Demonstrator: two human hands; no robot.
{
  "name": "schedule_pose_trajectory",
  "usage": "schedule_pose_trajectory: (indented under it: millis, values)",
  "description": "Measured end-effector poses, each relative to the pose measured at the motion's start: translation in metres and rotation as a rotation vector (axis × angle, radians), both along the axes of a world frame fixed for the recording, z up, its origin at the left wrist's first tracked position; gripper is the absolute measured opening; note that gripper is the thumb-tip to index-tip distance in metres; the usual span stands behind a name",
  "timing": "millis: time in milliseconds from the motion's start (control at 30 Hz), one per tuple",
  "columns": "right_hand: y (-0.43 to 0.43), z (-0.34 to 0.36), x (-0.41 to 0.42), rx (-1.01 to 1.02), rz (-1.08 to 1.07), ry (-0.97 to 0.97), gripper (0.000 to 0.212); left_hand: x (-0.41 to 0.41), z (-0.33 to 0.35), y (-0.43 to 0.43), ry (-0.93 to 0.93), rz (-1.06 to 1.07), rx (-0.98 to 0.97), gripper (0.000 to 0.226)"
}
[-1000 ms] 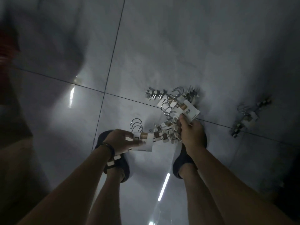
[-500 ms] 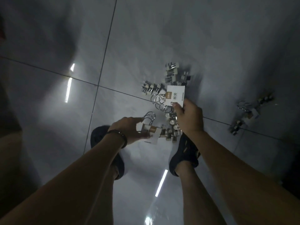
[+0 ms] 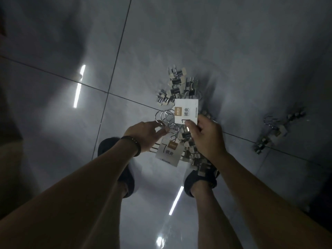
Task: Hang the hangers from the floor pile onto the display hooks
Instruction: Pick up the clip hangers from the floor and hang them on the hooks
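Observation:
Two packs of metal clip hangers are in my hands above the grey tiled floor. My right hand [image 3: 206, 137] grips the upper pack by its white label card [image 3: 186, 111], with its clips [image 3: 177, 83] fanned out beyond and its steel hooks [image 3: 165, 116] to the left. My left hand [image 3: 146, 134] holds the lower pack, whose white label card [image 3: 169, 152] hangs below my fingers; those fingers touch the hooks. More clips of this pack [image 3: 197, 160] trail under my right wrist. A third hanger pack [image 3: 274, 133] lies on the floor to the right. No display hooks are in view.
My two feet in dark sandals [image 3: 116, 166] [image 3: 201, 180] stand on the glossy tiles directly below the packs. Tile seams [image 3: 115, 56] cross the floor and ceiling lights reflect in it. A dim tan shape fills the left edge [image 3: 9, 159].
Both hands have lifted the packs higher and closer to the camera. My left hand has moved right until its fingers meet the hooks of the upper pack.

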State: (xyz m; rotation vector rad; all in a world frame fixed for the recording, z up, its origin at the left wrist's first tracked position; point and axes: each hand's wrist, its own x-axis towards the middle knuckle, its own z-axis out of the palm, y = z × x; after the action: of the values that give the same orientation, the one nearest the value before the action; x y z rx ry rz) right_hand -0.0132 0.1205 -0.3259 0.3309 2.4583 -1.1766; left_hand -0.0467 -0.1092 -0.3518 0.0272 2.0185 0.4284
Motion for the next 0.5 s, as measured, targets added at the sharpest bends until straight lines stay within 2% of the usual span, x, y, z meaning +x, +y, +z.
schedule_pose_trajectory:
  millis: [100,200,333,500]
  values:
    - [0.002,-0.003,-0.005,-0.02,-0.001,0.013,0.033,0.006,0.002,0.002,0.009,0.108,0.005,0.045]
    - [0.003,-0.009,-0.011,-0.05,-0.026,0.011,0.03,0.012,-0.002,0.0,-0.056,0.168,0.067,0.044]
    - [0.0,-0.017,-0.016,-0.101,-0.074,-0.019,0.03,0.007,-0.008,0.002,0.004,0.251,0.084,0.043]
    - [-0.002,-0.023,-0.021,-0.149,-0.07,-0.059,0.033,0.004,-0.016,0.002,0.025,0.41,0.12,0.028]
